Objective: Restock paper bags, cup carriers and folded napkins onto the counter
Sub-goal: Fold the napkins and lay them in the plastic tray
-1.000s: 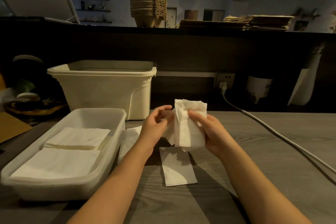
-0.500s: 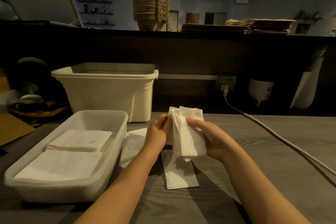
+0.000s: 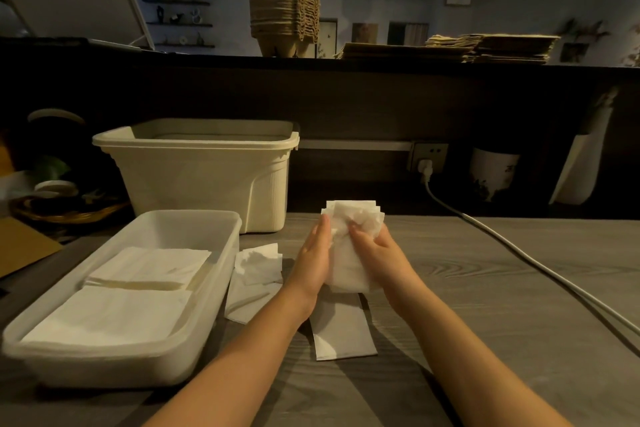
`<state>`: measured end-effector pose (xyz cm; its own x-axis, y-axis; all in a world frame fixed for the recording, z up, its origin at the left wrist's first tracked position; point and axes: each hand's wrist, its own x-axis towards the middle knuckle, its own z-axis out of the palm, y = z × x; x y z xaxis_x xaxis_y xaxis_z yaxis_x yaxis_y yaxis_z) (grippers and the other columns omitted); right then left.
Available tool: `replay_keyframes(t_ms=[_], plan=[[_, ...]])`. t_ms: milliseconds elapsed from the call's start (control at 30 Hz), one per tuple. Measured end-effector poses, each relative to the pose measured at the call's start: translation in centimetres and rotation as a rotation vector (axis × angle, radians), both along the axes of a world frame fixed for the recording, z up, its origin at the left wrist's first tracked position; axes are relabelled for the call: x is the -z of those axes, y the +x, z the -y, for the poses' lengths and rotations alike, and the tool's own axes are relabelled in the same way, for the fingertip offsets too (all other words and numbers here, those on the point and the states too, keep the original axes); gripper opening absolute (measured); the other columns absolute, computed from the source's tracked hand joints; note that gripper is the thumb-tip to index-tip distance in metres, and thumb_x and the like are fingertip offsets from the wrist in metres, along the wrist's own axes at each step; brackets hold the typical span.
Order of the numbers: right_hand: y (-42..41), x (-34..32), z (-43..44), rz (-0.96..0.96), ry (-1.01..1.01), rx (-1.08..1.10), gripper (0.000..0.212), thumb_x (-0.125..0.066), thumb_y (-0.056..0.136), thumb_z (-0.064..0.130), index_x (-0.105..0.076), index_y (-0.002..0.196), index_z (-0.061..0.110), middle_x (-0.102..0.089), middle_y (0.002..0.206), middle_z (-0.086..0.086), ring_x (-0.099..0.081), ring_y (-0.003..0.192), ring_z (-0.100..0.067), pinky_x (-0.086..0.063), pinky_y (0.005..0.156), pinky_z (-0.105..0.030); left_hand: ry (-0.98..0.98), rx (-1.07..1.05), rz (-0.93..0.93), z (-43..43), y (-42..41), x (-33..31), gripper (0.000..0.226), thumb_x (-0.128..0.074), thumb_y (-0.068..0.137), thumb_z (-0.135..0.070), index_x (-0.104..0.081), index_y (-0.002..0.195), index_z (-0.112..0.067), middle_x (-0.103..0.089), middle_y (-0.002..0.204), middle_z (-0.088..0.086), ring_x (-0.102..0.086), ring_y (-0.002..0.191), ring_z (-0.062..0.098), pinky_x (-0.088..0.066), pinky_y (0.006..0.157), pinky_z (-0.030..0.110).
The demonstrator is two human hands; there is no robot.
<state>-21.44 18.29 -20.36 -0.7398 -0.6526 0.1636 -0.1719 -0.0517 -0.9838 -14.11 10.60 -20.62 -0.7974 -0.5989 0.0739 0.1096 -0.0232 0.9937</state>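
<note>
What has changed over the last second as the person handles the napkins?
The left hand gave up its curled grip and now presses flat, fingers straight, against the side of the napkin bundle, which looks more gathered. The right hand keeps gripping it. The tray, the tub and the single napkin on the table stayed put.

Soft white paper napkins, matt grey wood-grain table, translucent plastic tray

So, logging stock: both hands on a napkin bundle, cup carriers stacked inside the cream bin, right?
No: the head view shows the cup carriers stacked on the upper counter, not inside the cream bin. The left hand and right hand are on the napkin bundle.
</note>
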Motion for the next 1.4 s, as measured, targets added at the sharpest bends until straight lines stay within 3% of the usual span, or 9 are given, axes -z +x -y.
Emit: replay_keyframes(t_ms=[333, 433, 533, 700, 800, 900, 1033, 1233, 1400], plan=[[0.0, -0.1, -0.1, -0.038, -0.013, -0.04, 0.066, -0.05, 0.094, 0.026, -0.008, 0.144, 0.033, -0.042, 0.124, 0.004, -0.052, 0.1, -0.011, -0.052, 0.078, -0.031, -0.125, -0.015, 0.075, -0.2, 0.0, 0.2, 0.023, -0.034, 0.1, -0.035, -0.037, 0.122, -0.034, -0.055, 0.104, -0.006, -0.053, 0.085, 0.006, -0.045, 0.066, 0.023], [-0.5, 0.4, -0.2, 0.034, 0.04, -0.079, 0.072, -0.064, 0.085, 0.03, -0.02, 0.142, 0.03, -0.049, 0.127, -0.002, -0.058, 0.103, -0.019, -0.054, 0.085, -0.039, -0.047, -0.076, -0.034, 0.3, -0.2, 0.3, 0.017, -0.036, 0.1, -0.028, -0.04, 0.112, -0.04, -0.057, 0.11, -0.001, -0.057, 0.095, 0.016, -0.052, 0.082, 0.038], [-0.5, 0.4, -0.5, 0.063, 0.063, -0.208, 0.041, -0.064, 0.083, 0.028, -0.052, 0.12, 0.016, -0.063, 0.108, -0.004, -0.064, 0.094, -0.018, -0.055, 0.079, -0.029, 0.181, -0.1, -0.184, 0.7, -0.4, 0.1, 0.028, -0.038, 0.1, -0.023, -0.041, 0.124, -0.035, -0.059, 0.107, 0.002, -0.059, 0.098, 0.02, -0.053, 0.081, 0.041], [-0.7, 1.0, -0.4, 0.183, 0.041, -0.234, 0.03, -0.064, 0.083, 0.023, -0.057, 0.111, 0.017, -0.065, 0.103, -0.005, -0.063, 0.094, -0.018, -0.053, 0.079, -0.027, 0.403, -0.117, -0.268, 1.4, -0.5, 0.2, 0.029, -0.04, 0.098, -0.021, -0.045, 0.127, -0.023, -0.06, 0.113, 0.01, -0.059, 0.103, 0.026, -0.052, 0.082, 0.042], [-0.6, 1.1, -0.2, 0.118, 0.054, -0.114, 0.027, -0.061, 0.087, 0.022, -0.055, 0.112, 0.015, -0.063, 0.099, 0.0, -0.063, 0.088, -0.011, -0.051, 0.068, -0.019, 0.163, -0.184, -0.157, 1.7, -0.5, 0.6, 0.035, -0.04, 0.098, -0.027, -0.038, 0.133, -0.024, -0.055, 0.12, 0.008, -0.055, 0.105, 0.023, -0.049, 0.086, 0.04], [-0.8, 1.0, 0.0, -0.361, 0.29, 0.053, 0.022, -0.057, 0.09, 0.027, -0.052, 0.11, 0.022, -0.058, 0.094, 0.009, -0.055, 0.077, 0.0, -0.042, 0.056, -0.012, 0.001, -0.273, -0.104, 2.1, -0.6, 1.2, 0.035, -0.038, 0.099, -0.032, -0.03, 0.132, -0.029, -0.047, 0.122, 0.005, -0.05, 0.096, 0.013, -0.045, 0.074, 0.027], [-1.2, 1.0, -0.2, -0.588, 0.438, 0.077, 0.03, -0.055, 0.091, 0.028, -0.05, 0.12, 0.02, -0.06, 0.111, 0.001, -0.054, 0.088, -0.006, -0.049, 0.071, -0.02, 0.007, -0.324, -0.06, 2.7, -0.5, 1.3, 0.03, -0.031, 0.1, -0.038, -0.034, 0.128, -0.028, -0.047, 0.118, 0.006, -0.048, 0.099, 0.015, -0.043, 0.067, 0.023], [-1.6, 0.9, -0.6, -0.586, 0.462, 0.031, 0.033, -0.059, 0.089, 0.024, -0.05, 0.121, 0.022, -0.06, 0.114, 0.0, -0.052, 0.089, -0.007, -0.045, 0.067, -0.016, -0.075, -0.341, -0.011, 3.1, -0.8, 1.6, 0.042, -0.029, 0.098, -0.044, -0.033, 0.134, -0.023, -0.046, 0.119, 0.005, -0.047, 0.1, 0.016, -0.043, 0.071, 0.024], [-1.4, 1.0, -0.6, -0.454, 0.416, -0.094, 0.065, -0.069, 0.081, 0.016, -0.035, 0.137, 0.025, -0.046, 0.133, 0.001, -0.045, 0.107, -0.005, -0.041, 0.072, -0.009, -0.135, -0.32, 0.004, 3.1, -0.9, 1.8, 0.04, -0.042, 0.096, -0.039, -0.037, 0.132, -0.023, -0.045, 0.123, -0.001, -0.044, 0.109, 0.015, -0.036, 0.086, 0.028]])
